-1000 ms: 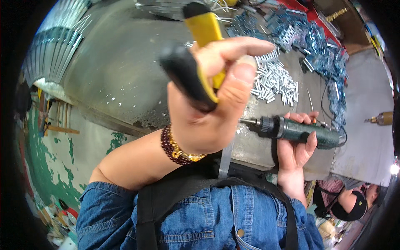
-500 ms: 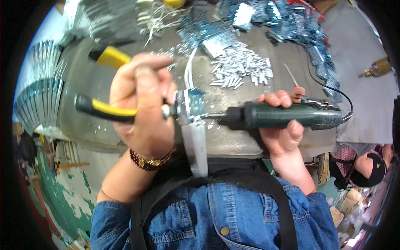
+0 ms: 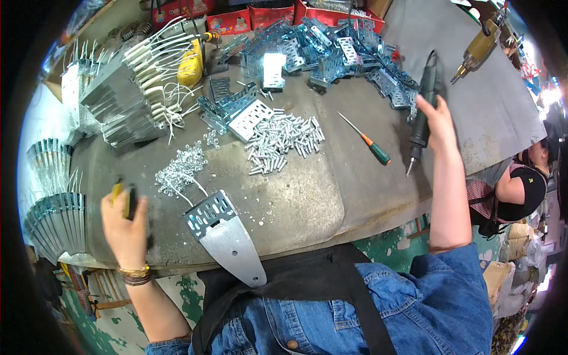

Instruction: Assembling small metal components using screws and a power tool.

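My left hand (image 3: 124, 231), somewhat blurred, is at the left of the table, closed around pliers (image 3: 130, 200) with yellow and black handles. At the right my right hand (image 3: 439, 127) is on a dark green electric screwdriver (image 3: 421, 127), its bit pointing toward me. Between the hands, a tapered grey metal plate (image 3: 234, 245) with a zinc perforated bracket (image 3: 210, 216) at its wide end lies across the table's front edge, its narrow end against my apron. Two white wires (image 3: 199, 187) stick out beyond the bracket. Neither hand touches this plate.
Small nuts (image 3: 180, 168) and metal pins (image 3: 284, 139) lie in piles mid-table. A screwdriver (image 3: 373, 147) rests right of them. Perforated brackets (image 3: 319, 50) are heaped behind; stacked plates with wires (image 3: 118, 100) stand left. A brass-coloured power tool (image 3: 479, 47) hangs at right; a person (image 3: 520, 189) is beyond.
My hands have moved apart, the left with the pliers, the right with the electric screwdriver. The screwdriver bit has left the bracket, and the plate now lies on the table edge, released by my left hand.
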